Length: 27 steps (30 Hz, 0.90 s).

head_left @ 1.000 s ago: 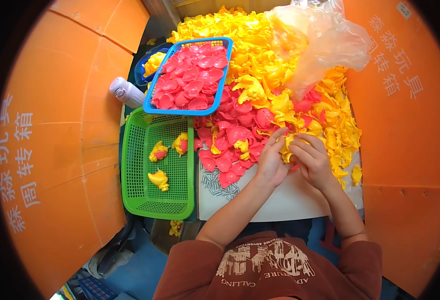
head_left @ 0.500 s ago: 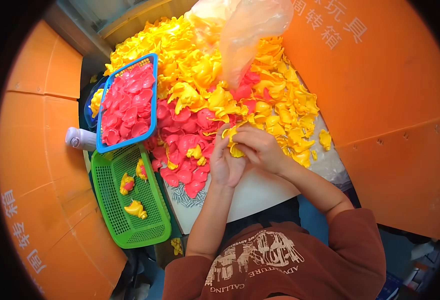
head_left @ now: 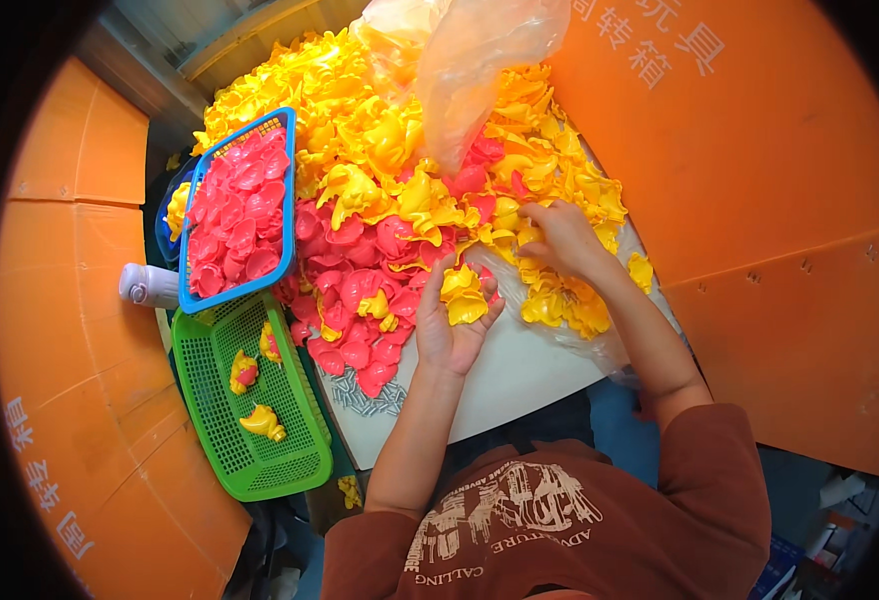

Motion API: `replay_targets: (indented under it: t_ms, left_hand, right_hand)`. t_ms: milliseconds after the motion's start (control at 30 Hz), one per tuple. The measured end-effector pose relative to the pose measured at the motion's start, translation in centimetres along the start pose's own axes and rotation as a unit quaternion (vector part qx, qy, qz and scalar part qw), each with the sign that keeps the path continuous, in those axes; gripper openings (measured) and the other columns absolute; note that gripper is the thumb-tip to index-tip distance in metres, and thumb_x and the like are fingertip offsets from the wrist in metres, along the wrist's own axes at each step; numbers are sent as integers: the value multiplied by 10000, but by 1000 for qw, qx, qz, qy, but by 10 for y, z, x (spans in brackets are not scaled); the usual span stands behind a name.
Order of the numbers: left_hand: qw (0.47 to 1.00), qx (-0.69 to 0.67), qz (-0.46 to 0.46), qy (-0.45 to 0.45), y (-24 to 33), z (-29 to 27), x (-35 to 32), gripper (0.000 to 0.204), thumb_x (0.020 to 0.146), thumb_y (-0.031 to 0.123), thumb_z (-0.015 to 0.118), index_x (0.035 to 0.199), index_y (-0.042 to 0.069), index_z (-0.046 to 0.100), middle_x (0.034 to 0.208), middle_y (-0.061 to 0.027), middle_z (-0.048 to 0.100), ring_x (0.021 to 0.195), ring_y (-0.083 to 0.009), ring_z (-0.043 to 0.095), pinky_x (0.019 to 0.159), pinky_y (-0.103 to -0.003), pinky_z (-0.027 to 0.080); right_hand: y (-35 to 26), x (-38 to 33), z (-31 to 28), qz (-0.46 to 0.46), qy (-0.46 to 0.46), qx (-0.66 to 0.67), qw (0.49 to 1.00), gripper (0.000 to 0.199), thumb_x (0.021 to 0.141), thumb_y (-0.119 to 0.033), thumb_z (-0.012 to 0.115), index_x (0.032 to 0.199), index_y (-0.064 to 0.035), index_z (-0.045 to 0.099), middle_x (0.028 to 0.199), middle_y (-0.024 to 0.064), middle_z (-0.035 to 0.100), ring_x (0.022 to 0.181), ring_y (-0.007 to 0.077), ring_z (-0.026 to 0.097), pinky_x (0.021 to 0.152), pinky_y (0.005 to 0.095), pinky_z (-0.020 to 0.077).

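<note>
My left hand [head_left: 447, 335] is palm up in the middle, with its fingers curled round a hollow yellow plastic toy part [head_left: 463, 297]. To its right, my right hand [head_left: 568, 240] reaches over the yellow pile, its fingertips apart and bent down among the pieces. A yellow part [head_left: 527, 232] shows between those fingers, and I see no firm grip on it. Thin, curved yellow shells [head_left: 360, 125] are heaped across the far side of the table. Pink cup-shaped shells [head_left: 360, 265] lie in a pile left of my left hand.
A blue-rimmed basket [head_left: 288, 190] full of pink shells overlaps a green basket [head_left: 312, 440] holding several yellow-and-pink pieces. Small metal pins [head_left: 368, 395] lie on the white tabletop [head_left: 520, 375]. A clear plastic bag [head_left: 480, 70] hangs over the pile. Orange boards [head_left: 740, 180] flank the table; a lilac bottle [head_left: 148, 286] stands left.
My right hand has left my left hand and moved right and away from me to the yellow pile. My left palm has opened to view, still with the yellow part.
</note>
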<state>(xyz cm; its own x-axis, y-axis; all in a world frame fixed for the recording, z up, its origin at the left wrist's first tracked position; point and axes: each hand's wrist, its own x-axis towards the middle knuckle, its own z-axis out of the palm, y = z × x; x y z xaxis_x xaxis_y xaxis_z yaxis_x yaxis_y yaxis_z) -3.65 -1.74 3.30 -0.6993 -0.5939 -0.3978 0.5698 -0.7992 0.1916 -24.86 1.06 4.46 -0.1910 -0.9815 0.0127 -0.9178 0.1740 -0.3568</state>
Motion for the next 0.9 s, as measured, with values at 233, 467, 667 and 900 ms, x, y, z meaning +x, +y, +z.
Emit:
replay_targets:
  t_ms: [233, 467, 667, 900]
  left_hand:
    - [1000, -5, 10, 5, -9, 7, -4, 344, 897, 458, 485, 1089, 182, 555, 993, -70, 599, 894, -249, 600, 705, -414, 533]
    - [999, -41, -6, 28, -14, -4, 4, 336, 876, 464, 529, 1037, 172, 568, 944, -56, 606, 823, -226, 606, 636, -336, 531]
    - [997, -55, -1, 61, -14, -5, 3, 266, 858, 394, 592, 992, 165, 584, 879, -54, 622, 776, -228, 616, 582, -326, 532]
    - [995, -65, 2, 69, -11, -3, -1, 297, 855, 433, 572, 985, 166, 588, 873, -52, 623, 782, -239, 621, 569, -335, 524]
  right_hand:
    - [-33, -26, -32, -14, 45, 342, 939, 344, 712, -188, 759, 976, -18, 620, 833, 88, 641, 783, 187, 598, 718, 289, 470]
    - [-28, 8, 5, -62, 174, 111, 977, 333, 749, -104, 664, 1060, -15, 588, 948, 146, 630, 864, 335, 613, 758, 394, 497]
    - [-15, 18, 35, -43, 132, -25, 990, 551, 666, -9, 651, 1198, -48, 512, 1159, 150, 548, 934, 323, 603, 823, 390, 489]
    - [-7, 5, 16, -73, 208, 83, 972, 358, 708, 0, 612, 1064, -22, 586, 1051, 166, 605, 905, 309, 619, 753, 362, 514]
